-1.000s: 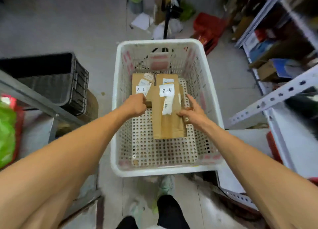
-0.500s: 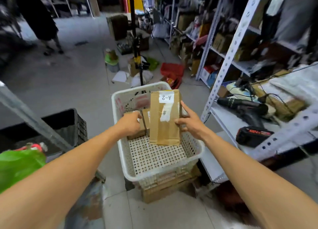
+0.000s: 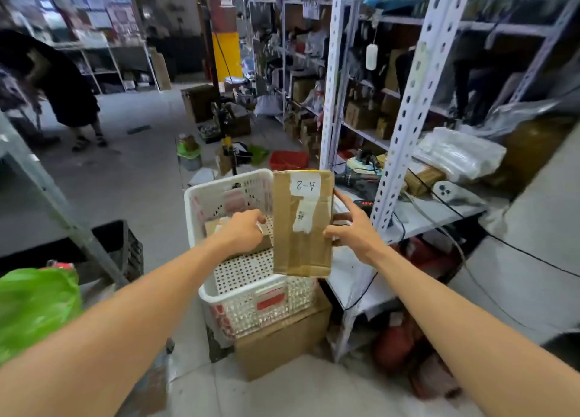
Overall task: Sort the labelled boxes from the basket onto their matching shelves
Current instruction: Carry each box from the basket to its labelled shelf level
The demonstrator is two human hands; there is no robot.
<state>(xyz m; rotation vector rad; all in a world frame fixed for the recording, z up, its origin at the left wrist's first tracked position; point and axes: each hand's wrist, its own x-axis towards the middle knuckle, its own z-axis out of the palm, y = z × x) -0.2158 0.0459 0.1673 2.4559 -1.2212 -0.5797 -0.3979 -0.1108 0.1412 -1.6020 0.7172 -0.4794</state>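
Note:
A flat brown cardboard box (image 3: 301, 228) with a white label reading A-2 stands upright above the right side of the white plastic basket (image 3: 201, 203). My right hand (image 3: 353, 230) grips its right edge, thumb on the front face. My left hand (image 3: 243, 231) is down inside the basket, fingers curled over a second, smaller brown box (image 3: 215, 226) that lies against the far wall. That box's label is hidden by my hand.
The basket sits on a cardboard carton (image 3: 282, 341). A white metal rack (image 3: 405, 128) with a drill, cables and parcels stands close on the right. On the left are a grey shelf post (image 3: 62, 216), a black crate (image 3: 128, 253) and a green bag (image 3: 31, 303). A person (image 3: 66, 93) stands far back left.
The A-2 box has come up out of the basket in my right hand and shifted right. My view has tilted up from the basket floor toward the racks. My left hand stays on the smaller box.

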